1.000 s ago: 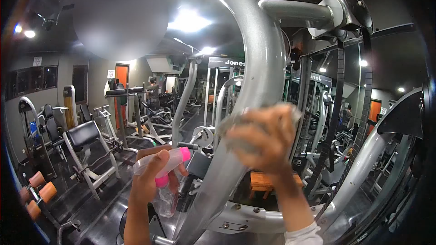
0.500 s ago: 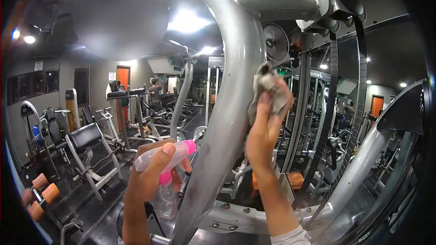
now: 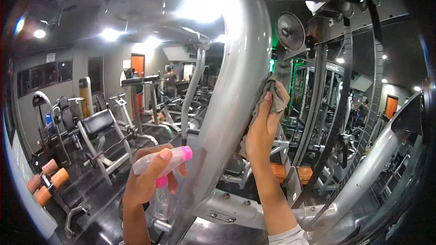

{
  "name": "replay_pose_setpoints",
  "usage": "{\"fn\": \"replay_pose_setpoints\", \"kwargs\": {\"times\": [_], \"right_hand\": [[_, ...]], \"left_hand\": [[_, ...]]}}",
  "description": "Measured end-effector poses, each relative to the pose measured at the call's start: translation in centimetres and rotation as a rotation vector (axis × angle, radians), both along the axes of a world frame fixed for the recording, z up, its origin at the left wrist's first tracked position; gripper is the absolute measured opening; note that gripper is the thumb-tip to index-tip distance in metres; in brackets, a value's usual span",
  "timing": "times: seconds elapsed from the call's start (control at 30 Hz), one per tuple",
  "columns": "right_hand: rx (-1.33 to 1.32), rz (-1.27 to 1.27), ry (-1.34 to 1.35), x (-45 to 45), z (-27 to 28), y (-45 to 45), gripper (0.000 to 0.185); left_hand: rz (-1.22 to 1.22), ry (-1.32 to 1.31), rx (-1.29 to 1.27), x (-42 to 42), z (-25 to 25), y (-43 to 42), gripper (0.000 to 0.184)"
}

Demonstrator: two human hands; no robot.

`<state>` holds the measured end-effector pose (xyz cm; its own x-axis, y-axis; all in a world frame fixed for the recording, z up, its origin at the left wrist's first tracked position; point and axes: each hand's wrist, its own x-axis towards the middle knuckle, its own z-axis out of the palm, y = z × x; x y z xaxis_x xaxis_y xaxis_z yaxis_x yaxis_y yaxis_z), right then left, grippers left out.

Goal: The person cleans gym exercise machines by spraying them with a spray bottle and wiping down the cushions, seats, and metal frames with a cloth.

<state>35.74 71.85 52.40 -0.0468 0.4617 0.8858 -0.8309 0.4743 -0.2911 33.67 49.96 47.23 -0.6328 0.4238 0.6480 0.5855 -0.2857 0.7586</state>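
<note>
In the head view my left hand [image 3: 147,177] is closed around a clear spray bottle [image 3: 162,203] with a white and pink trigger head, left of a thick grey metal tube [image 3: 236,86]. The bottle stands upright in the grip, its nozzle pointing right toward the tube. My right hand [image 3: 265,124] is closed on a crumpled grey-brown cloth [image 3: 268,97], pressed against the right side of the tube. Part of the cloth hangs down behind the wrist. The tube curves up overhead and joins a bolted lower crossbar [image 3: 227,211].
A pulley housing with black straps [image 3: 378,54] hangs at upper right. A slanted grey tube [image 3: 359,179] rises at right in front of a mirror. Behind at left stand a padded bench [image 3: 97,121], orange foam rollers [image 3: 59,178] and more gym machines. A person [image 3: 170,78] is far back.
My right hand and the cloth have moved slightly down along the tube's right side. The view has shifted, so the background sits further right. Both hands keep their holds.
</note>
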Motion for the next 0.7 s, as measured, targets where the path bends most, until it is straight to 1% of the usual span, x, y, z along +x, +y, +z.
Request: {"fn": "replay_pose_setpoints", "kwargs": {"times": [0.03,0.1,0.13,0.17,0.2,0.23,0.27,0.37,0.4,0.43,0.5,0.53,0.57,0.6,0.63,0.67,0.7], "right_hand": [[-0.005,0.014,-0.016,-0.1,-0.9,0.0,0.036],[0.065,-0.109,-0.138,-0.1,-4.2,0.3,0.035],[0.248,-0.479,-0.051,-0.7,-5.6,1.2,0.033],[0.247,-0.464,-0.074,-0.2,-7.3,1.7,0.033],[0.299,-0.331,-0.268,0.7,-8.6,1.8,0.032],[0.348,-0.193,-0.458,1.7,-9.2,1.9,0.030],[0.301,-0.061,-0.694,3.1,-9.2,1.9,0.031],[0.304,0.037,-0.734,4.4,-10.2,2.1,0.037],[0.275,0.046,-0.837,5.4,-10.0,2.2,0.045],[0.272,0.052,-0.850,6.1,-10.1,2.7,0.045],[0.594,-0.089,-0.914,7.3,-10.3,3.8,0.052],[0.630,-0.108,-0.990,7.9,-10.6,4.0,0.059],[0.630,-0.102,-1.002,8.5,-11.0,4.2,0.059],[0.726,-0.240,-1.042,9.1,-11.3,4.3,0.061],[0.820,-0.378,-1.078,9.7,-11.5,4.2,0.062],[0.870,-0.591,-1.135,10.2,-11.5,3.7,0.065],[0.870,-0.583,-1.145,10.3,-11.7,4.0,0.065]], "left_hand": [[0.032,-0.049,0.022,0.3,-0.6,-0.1,0.056],[0.054,-0.094,-0.002,0.4,-1.9,-0.4,0.056],[0.059,-0.101,-0.026,0.6,-2.5,-0.5,0.056],[0.063,-0.111,-0.052,0.9,-3.2,-0.7,0.057],[0.130,-0.147,-0.066,1.4,-4.0,-0.5,0.057],[0.142,-0.170,-0.074,1.6,-4.8,-0.4,0.057],[0.115,-0.156,-0.086,1.7,-5.5,-0.3,0.056],[0.089,-0.158,-0.138,2.5,-7.3,0.2,0.054],[0.100,-0.167,-0.180,2.9,-7.7,0.4,0.053],[0.109,-0.175,-0.220,3.2,-8.1,0.5,0.051],[0.090,-0.160,-0.244,3.2,-9.4,0.7,0.048],[0.097,-0.168,-0.254,3.4,-9.9,0.8,0.047],[0.104,-0.175,-0.261,3.6,-10.2,1.0,0.046],[0.088,-0.152,-0.254,3.7,-10.2,1.1,0.041],[0.088,-0.164,-0.260,3.8,-10.3,1.2,0.041],[0.094,-0.174,-0.247,3.9,-10.6,1.4,0.040],[0.101,-0.183,-0.235,3.9,-10.8,1.5,0.038]]}}
